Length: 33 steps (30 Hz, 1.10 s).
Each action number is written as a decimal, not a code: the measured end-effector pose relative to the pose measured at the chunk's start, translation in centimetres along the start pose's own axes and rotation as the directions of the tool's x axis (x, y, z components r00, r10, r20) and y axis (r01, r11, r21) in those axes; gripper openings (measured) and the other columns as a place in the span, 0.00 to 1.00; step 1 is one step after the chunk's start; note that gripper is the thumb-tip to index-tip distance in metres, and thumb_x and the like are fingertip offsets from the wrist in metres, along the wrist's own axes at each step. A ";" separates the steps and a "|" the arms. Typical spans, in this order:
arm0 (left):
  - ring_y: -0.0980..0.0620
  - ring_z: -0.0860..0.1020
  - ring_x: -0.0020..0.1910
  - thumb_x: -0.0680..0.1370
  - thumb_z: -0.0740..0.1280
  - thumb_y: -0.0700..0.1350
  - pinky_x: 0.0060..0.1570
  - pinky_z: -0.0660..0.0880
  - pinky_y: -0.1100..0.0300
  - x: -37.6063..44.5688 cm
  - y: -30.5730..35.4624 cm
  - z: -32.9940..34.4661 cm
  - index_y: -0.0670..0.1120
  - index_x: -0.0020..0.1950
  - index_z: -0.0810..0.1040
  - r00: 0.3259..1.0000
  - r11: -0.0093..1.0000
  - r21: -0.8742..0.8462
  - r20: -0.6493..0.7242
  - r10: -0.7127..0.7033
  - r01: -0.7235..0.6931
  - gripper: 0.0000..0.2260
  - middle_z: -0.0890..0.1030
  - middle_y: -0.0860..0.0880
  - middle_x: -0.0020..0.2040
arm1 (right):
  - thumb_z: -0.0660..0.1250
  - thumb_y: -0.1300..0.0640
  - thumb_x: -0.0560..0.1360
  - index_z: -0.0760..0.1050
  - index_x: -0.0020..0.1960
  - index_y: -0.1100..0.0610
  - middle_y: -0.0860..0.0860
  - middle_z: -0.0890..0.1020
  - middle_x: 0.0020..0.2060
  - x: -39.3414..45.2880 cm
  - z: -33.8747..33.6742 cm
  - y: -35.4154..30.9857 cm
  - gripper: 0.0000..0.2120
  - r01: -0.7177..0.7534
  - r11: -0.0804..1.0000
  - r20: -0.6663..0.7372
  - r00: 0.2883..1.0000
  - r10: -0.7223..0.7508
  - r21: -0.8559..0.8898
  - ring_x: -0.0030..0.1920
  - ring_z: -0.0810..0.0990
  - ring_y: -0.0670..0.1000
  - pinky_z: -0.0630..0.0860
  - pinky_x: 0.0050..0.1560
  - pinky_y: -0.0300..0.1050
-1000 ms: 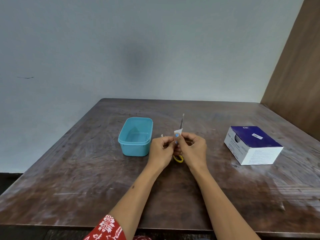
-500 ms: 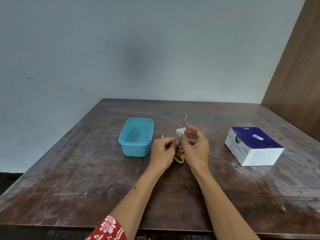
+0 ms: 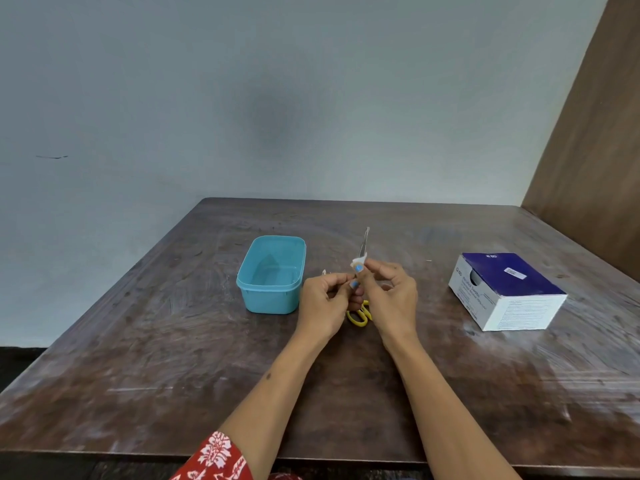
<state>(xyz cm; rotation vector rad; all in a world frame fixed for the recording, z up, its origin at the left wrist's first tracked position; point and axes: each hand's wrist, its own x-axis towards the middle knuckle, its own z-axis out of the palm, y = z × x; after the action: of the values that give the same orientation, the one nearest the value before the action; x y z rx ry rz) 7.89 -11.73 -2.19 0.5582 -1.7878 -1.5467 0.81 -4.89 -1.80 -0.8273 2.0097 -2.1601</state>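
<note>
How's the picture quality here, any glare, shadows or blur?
Head view: even, soft light; a dim grey smudge of shadow on the wall; whitish sheen on the table near the box; wide-angle bend slants the frame edges; the thin item held by the left hand and right hand is too small and soft to identify.

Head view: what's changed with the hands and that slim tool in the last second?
The right hand has uncurled and spread its fingers, bunched against the left hand a second ago, opening a gap; its thumb and forefinger still pinch the slim tool at its white wrap. The left hand still pinches it lower down. Tool, teal tub, box and yellow scissors stayed put.
</note>
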 end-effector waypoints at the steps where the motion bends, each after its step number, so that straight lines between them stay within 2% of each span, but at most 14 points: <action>1: 0.51 0.81 0.37 0.77 0.64 0.36 0.43 0.81 0.58 0.0 0.0 0.0 0.49 0.44 0.81 1.000 1.000 0.003 0.004 -0.001 0.001 0.09 0.83 0.47 0.36 | 0.70 0.61 0.73 0.79 0.51 0.46 0.49 0.82 0.43 0.0 0.0 0.0 0.12 -0.010 0.999 0.009 1.000 0.010 0.030 0.42 0.83 0.52 0.81 0.42 0.49; 3: 0.51 0.82 0.37 0.77 0.64 0.36 0.43 0.81 0.58 -0.1 0.1 0.0 0.48 0.45 0.81 1.000 1.000 0.013 0.007 0.000 0.000 0.09 0.83 0.47 0.37 | 0.69 0.64 0.73 0.78 0.55 0.51 0.51 0.84 0.41 0.0 -0.1 -0.3 0.13 -0.041 0.996 0.020 0.999 0.040 0.074 0.36 0.83 0.46 0.80 0.35 0.39; 6: 0.51 0.82 0.37 0.77 0.64 0.36 0.43 0.81 0.58 0.0 0.1 0.0 0.44 0.48 0.82 1.000 0.999 0.035 -0.009 0.003 -0.002 0.08 0.83 0.47 0.38 | 0.69 0.64 0.74 0.80 0.51 0.57 0.55 0.83 0.41 -0.2 -0.1 -0.5 0.07 -0.078 0.994 0.057 0.996 0.074 0.073 0.30 0.81 0.42 0.76 0.29 0.35; 9: 0.50 0.83 0.38 0.77 0.64 0.36 0.43 0.81 0.56 0.1 0.0 -0.1 0.41 0.51 0.81 1.000 0.999 0.038 -0.029 0.003 -0.001 0.07 0.83 0.47 0.38 | 0.69 0.63 0.73 0.80 0.51 0.60 0.56 0.83 0.39 -0.2 0.0 -0.5 0.07 -0.126 0.989 0.092 0.989 0.119 0.079 0.28 0.81 0.42 0.76 0.28 0.34; 13: 0.51 0.82 0.36 0.77 0.64 0.36 0.42 0.81 0.57 0.0 0.2 0.0 0.42 0.48 0.82 1.000 0.998 0.059 0.000 0.004 -0.004 0.07 0.83 0.47 0.37 | 0.68 0.61 0.74 0.79 0.53 0.60 0.56 0.82 0.40 -0.2 -0.1 -0.8 0.08 -0.109 0.990 0.044 0.993 0.106 0.091 0.27 0.79 0.40 0.74 0.25 0.34; 16: 0.54 0.82 0.37 0.77 0.64 0.35 0.43 0.81 0.59 -0.2 0.2 0.1 0.39 0.52 0.81 1.000 0.997 0.078 0.011 0.009 -0.010 0.08 0.83 0.47 0.40 | 0.68 0.61 0.75 0.79 0.51 0.56 0.55 0.82 0.44 -0.2 0.0 -0.8 0.06 -0.077 0.996 0.025 0.997 0.076 0.053 0.32 0.81 0.42 0.74 0.28 0.31; 17: 0.56 0.82 0.40 0.77 0.64 0.36 0.44 0.80 0.61 -0.2 0.1 0.1 0.41 0.54 0.81 0.998 0.985 0.163 -0.013 0.058 -0.055 0.08 0.84 0.48 0.43 | 0.68 0.61 0.75 0.80 0.50 0.55 0.54 0.82 0.46 -0.2 0.0 -0.6 0.05 -0.045 0.999 0.013 0.999 0.045 0.008 0.36 0.81 0.42 0.73 0.31 0.28; 19: 0.60 0.79 0.46 0.77 0.64 0.39 0.47 0.74 0.70 -0.4 0.2 0.0 0.44 0.57 0.79 0.969 0.885 0.420 -0.052 0.243 -0.200 0.10 0.82 0.51 0.48 | 0.68 0.60 0.74 0.80 0.49 0.53 0.51 0.82 0.47 0.0 0.0 -0.3 0.05 0.051 0.992 -0.005 0.999 -0.052 -0.119 0.44 0.79 0.41 0.72 0.41 0.25; 20: 0.61 0.76 0.48 0.77 0.64 0.40 0.48 0.71 0.72 -0.6 0.3 0.0 0.43 0.60 0.78 0.942 0.838 0.481 -0.067 0.328 -0.257 0.12 0.81 0.51 0.51 | 0.69 0.60 0.74 0.81 0.49 0.53 0.49 0.82 0.46 0.0 0.0 -0.1 0.05 0.100 0.977 -0.005 0.995 -0.103 -0.186 0.46 0.78 0.42 0.72 0.48 0.27; 21: 0.61 0.75 0.50 0.78 0.64 0.40 0.49 0.69 0.74 -0.6 0.4 0.0 0.42 0.62 0.76 0.921 0.816 0.498 -0.081 0.382 -0.294 0.13 0.80 0.50 0.53 | 0.69 0.59 0.73 0.81 0.49 0.54 0.47 0.82 0.45 0.1 0.0 0.2 0.06 0.144 0.959 0.001 0.989 -0.148 -0.244 0.48 0.78 0.43 0.74 0.53 0.36; 23: 0.60 0.74 0.52 0.78 0.63 0.42 0.50 0.67 0.78 -0.6 0.5 -0.1 0.41 0.64 0.74 0.904 0.822 0.471 -0.107 0.413 -0.320 0.14 0.78 0.51 0.54 | 0.70 0.58 0.73 0.81 0.49 0.54 0.46 0.81 0.44 0.0 0.0 0.5 0.05 0.225 0.916 0.034 0.973 -0.226 -0.332 0.50 0.77 0.48 0.74 0.55 0.52; 24: 0.60 0.74 0.53 0.78 0.63 0.43 0.50 0.68 0.79 -0.6 0.6 -0.2 0.42 0.64 0.74 0.906 0.834 0.450 -0.113 0.409 -0.320 0.15 0.77 0.52 0.54 | 0.69 0.58 0.73 0.81 0.48 0.54 0.46 0.81 0.45 -0.1 0.1 0.5 0.05 0.265 0.891 0.059 0.963 -0.262 -0.368 0.50 0.77 0.49 0.74 0.54 0.55; 28: 0.60 0.76 0.49 0.78 0.64 0.43 0.50 0.73 0.70 -0.2 0.5 -0.2 0.43 0.58 0.78 0.897 0.849 0.408 -0.135 0.420 -0.336 0.11 0.80 0.50 0.51 | 0.68 0.61 0.73 0.81 0.49 0.54 0.48 0.82 0.46 -0.1 0.2 0.6 0.07 0.357 0.818 0.142 0.934 -0.329 -0.451 0.50 0.76 0.51 0.73 0.53 0.56; 33: 0.71 0.75 0.46 0.78 0.64 0.41 0.45 0.70 0.77 -0.3 0.9 -0.3 0.44 0.55 0.79 0.906 0.893 0.325 -0.181 0.383 -0.313 0.08 0.79 0.56 0.47 | 0.67 0.59 0.73 0.81 0.49 0.52 0.47 0.81 0.46 -0.3 0.0 0.7 0.07 0.348 0.775 0.213 0.937 -0.276 -0.528 0.52 0.74 0.50 0.62 0.50 0.45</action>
<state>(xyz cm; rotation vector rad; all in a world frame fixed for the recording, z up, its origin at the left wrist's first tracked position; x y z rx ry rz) 8.38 -11.53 -1.33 0.5005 -1.8153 -0.9364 0.89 -4.88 -2.51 -1.4196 2.6359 -1.5685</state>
